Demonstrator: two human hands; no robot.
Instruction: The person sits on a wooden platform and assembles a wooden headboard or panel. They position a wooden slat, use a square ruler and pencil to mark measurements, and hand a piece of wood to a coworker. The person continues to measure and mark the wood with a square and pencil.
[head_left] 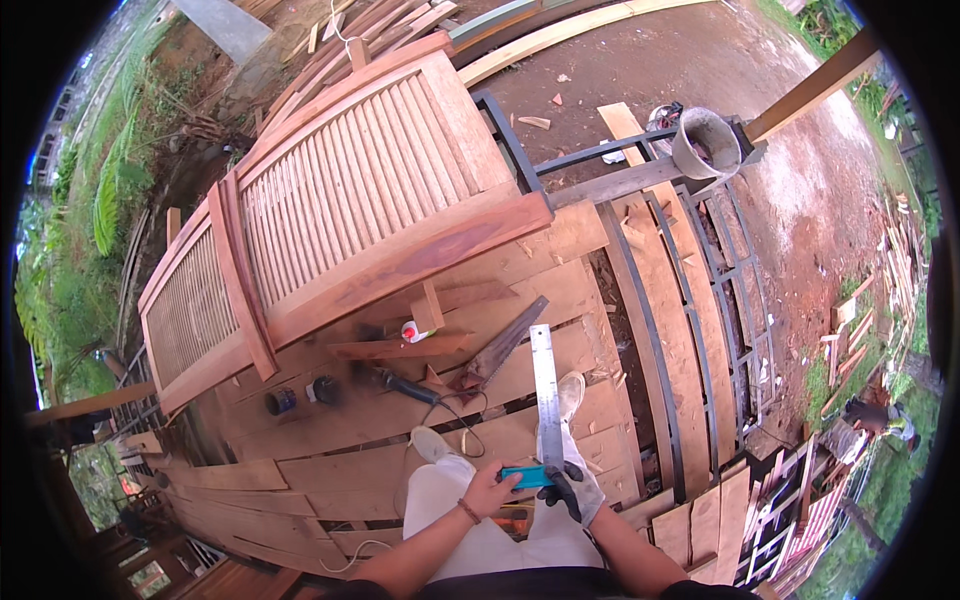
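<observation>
While the person looks down at their lap, both hands hold a try square (546, 400) in front of the white trousers (445, 520), its steel blade pointing away from the body and its teal handle lying crosswise. The left hand (487, 492), bare, with a bracelet (469, 511) at the wrist, has its fingers closed on the left end of that handle. The right hand (575, 492) wears a pale glove with dark fingers, and these grip the other end, close by the foot of the blade; how each one bends, I can't tell from here.

Two light shoes (571, 394) show on the plank floor (330, 480), gaps running between the boards. Just beyond them lies a handsaw (505, 345), its tip angled toward the far right, and to its left a dark power tool (410, 388) with a cord looping near the left shoe. Farther left stand two dark, round containers (280, 402), near each other.

Past all this, a big louvered panel (350, 170) of reddish wood slants across, raised above the boards, with a small red-and-white bottle (410, 331) near its closer edge. Over on the right, a grey bucket (706, 143) sits by a black metal frame (735, 270).
</observation>
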